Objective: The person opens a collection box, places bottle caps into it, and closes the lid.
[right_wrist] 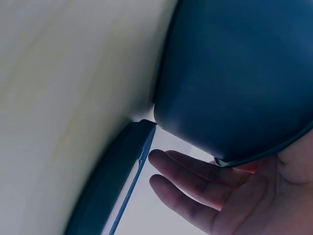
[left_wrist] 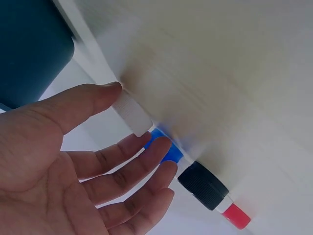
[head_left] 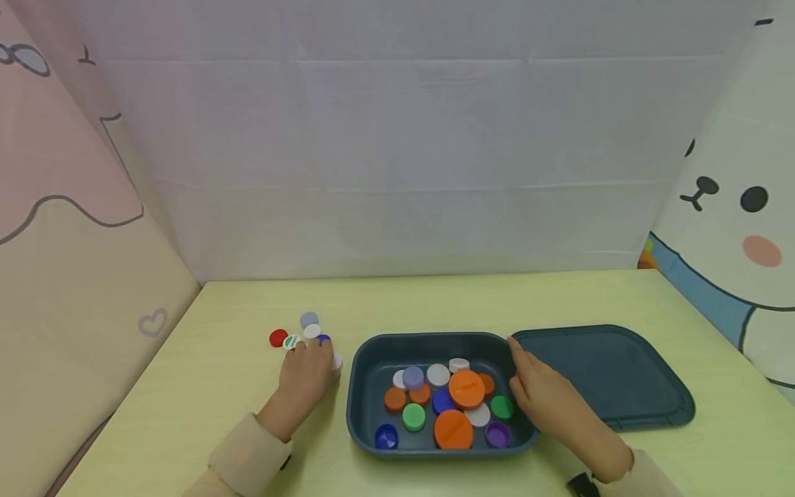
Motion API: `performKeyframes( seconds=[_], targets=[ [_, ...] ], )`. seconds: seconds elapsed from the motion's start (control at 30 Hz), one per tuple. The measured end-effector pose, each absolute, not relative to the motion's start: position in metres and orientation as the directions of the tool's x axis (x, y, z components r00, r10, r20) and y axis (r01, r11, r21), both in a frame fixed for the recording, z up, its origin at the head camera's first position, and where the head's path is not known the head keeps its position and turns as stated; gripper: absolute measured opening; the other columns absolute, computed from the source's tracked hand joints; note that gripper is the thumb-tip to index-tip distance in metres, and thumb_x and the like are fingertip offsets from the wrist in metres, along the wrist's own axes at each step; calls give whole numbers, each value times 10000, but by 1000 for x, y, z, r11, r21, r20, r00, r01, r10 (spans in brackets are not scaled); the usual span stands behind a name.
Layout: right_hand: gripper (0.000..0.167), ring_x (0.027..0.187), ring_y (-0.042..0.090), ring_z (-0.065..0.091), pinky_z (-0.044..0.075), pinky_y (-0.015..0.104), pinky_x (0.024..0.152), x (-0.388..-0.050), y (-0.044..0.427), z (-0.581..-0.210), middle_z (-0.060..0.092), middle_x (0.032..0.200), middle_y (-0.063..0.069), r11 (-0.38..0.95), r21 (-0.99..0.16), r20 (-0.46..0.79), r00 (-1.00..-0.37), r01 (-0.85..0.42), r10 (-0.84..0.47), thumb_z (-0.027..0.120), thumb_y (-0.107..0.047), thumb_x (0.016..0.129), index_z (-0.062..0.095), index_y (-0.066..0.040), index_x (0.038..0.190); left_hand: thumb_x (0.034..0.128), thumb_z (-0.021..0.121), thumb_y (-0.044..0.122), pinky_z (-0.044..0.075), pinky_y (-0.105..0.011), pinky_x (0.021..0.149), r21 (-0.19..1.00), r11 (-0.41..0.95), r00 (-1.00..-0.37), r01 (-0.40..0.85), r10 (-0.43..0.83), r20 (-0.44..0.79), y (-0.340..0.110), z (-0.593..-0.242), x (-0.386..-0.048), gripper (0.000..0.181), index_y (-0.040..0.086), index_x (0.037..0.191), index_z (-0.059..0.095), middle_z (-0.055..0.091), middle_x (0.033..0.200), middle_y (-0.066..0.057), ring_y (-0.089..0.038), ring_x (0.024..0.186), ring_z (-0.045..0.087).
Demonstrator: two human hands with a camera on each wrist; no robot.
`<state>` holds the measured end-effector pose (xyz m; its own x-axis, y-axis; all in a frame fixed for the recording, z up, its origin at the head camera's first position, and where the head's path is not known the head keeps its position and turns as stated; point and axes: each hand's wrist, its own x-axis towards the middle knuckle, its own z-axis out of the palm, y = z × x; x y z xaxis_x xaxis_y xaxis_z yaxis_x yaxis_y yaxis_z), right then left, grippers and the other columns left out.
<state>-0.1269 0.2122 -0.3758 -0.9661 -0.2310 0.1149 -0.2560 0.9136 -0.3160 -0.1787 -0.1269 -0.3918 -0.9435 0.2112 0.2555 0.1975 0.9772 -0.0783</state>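
Thumb and index fingertip of my left hand (head_left: 307, 373) (left_wrist: 93, 161) touch opposite sides of a white cap (head_left: 337, 361) (left_wrist: 132, 113). A blue cap (head_left: 324, 339) (left_wrist: 166, 145) lies at its fingertips, and a black ribbed cap (left_wrist: 203, 185) and a red cap (head_left: 278, 337) (left_wrist: 236, 216) stand farther along. My right hand (head_left: 553, 400) (right_wrist: 230, 196) holds the right wall of a dark blue container (head_left: 435, 454) (right_wrist: 234, 83), its other fingers stretched outside. Orange caps (head_left: 466, 388), green caps (head_left: 413, 417), blue, white and purple caps (head_left: 498, 435) lie inside.
A dark flat lid or tray (head_left: 609, 373) (right_wrist: 112, 181) lies right of the container, partly behind my right hand. White, light-blue (head_left: 308, 319) and green-marked caps (head_left: 291, 342) are grouped beyond my left hand. A pale curtain (head_left: 404, 159) hangs behind the table (head_left: 186, 414).
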Motion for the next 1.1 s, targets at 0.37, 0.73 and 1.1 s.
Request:
performKeyframes(
  seconds=[0.37,0.73,1.1],
  targets=[
    [537,1095,413,536,483,487,804,-126,213,-376,465,1284,310,910,-320,102,-964,-265,-245,444,-115,913,265,82,1379,743,704,247,401,-343,470,-68,969,-884,239,246,398,-126,-383,-173,317,-3,747,510,519,663,-119,-263,550,471],
    [538,1091,411,539,486,482,795,-125,213,-376,466,1282,313,911,-319,102,-965,-261,-241,441,-118,916,259,77,1383,791,678,308,446,-330,569,-10,975,-930,222,215,298,-118,-359,-168,348,-5,866,544,560,776,-120,-261,672,487],
    [534,1083,415,542,486,485,793,-126,213,-376,472,1274,316,909,-323,113,-964,-265,-241,444,-113,913,269,82,1379,781,695,340,431,-317,580,-24,960,-910,278,271,313,-98,-340,-152,374,18,878,532,549,774,-93,-252,707,480]
  ],
)
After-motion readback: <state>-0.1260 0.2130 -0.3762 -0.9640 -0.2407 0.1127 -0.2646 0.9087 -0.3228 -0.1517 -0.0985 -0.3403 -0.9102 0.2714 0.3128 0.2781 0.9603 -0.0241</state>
